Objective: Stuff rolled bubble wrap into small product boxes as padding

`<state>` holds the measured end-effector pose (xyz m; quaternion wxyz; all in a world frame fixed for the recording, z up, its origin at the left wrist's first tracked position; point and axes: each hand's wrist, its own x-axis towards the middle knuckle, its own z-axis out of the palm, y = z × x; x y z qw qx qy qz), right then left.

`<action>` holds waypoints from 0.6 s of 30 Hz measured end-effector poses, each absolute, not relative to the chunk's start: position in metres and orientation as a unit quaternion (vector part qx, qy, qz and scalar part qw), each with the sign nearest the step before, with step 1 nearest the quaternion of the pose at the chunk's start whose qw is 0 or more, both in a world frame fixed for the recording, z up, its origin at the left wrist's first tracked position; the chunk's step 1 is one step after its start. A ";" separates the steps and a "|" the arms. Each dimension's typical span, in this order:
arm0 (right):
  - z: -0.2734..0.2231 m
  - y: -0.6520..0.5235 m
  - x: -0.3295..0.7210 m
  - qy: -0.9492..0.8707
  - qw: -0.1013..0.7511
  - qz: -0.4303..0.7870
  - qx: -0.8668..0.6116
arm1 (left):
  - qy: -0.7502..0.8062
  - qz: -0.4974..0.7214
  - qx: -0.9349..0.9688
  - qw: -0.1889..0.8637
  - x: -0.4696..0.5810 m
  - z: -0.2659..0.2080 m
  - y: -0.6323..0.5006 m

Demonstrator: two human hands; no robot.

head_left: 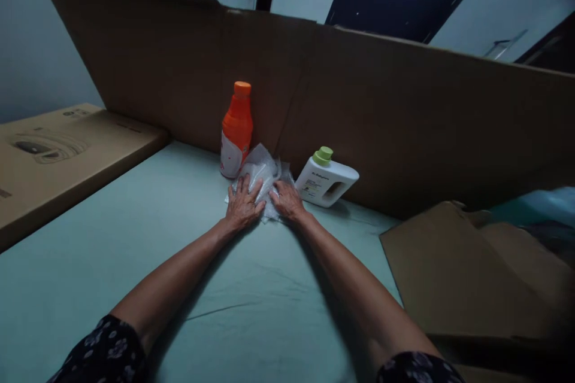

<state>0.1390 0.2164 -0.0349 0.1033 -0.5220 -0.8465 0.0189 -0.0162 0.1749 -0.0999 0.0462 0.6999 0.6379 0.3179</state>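
Note:
A crumpled piece of clear bubble wrap lies on the pale green tabletop, close to the cardboard wall. My left hand rests on its near left side, open, with the fingers spread. On the right side my right hand touches the wrap with its thumb and fingers apart; part of its fingers is hard to see. Whether something is inside the wrap I cannot tell. An orange bottle with an orange cap stands upright behind my left hand. Just right of my right hand, a white handled bottle with a green cap leans tilted.
A tall brown cardboard panel borders the back of the table. At the left lies a flat printed cardboard box. Folded cardboard sits at the right edge, with a bluish plastic item behind it.

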 end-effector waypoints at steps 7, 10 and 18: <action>-0.007 0.117 0.136 -0.776 0.176 0.016 -0.605 | 0.604 0.358 0.710 0.055 -0.019 -0.086 0.158; -0.026 0.054 0.150 -0.769 0.189 0.034 -0.610 | 0.569 0.399 0.718 0.039 -0.020 -0.087 0.150; 0.021 -0.158 0.252 -0.717 0.308 -0.216 -0.587 | 0.478 0.459 0.749 -0.017 -0.012 -0.083 0.093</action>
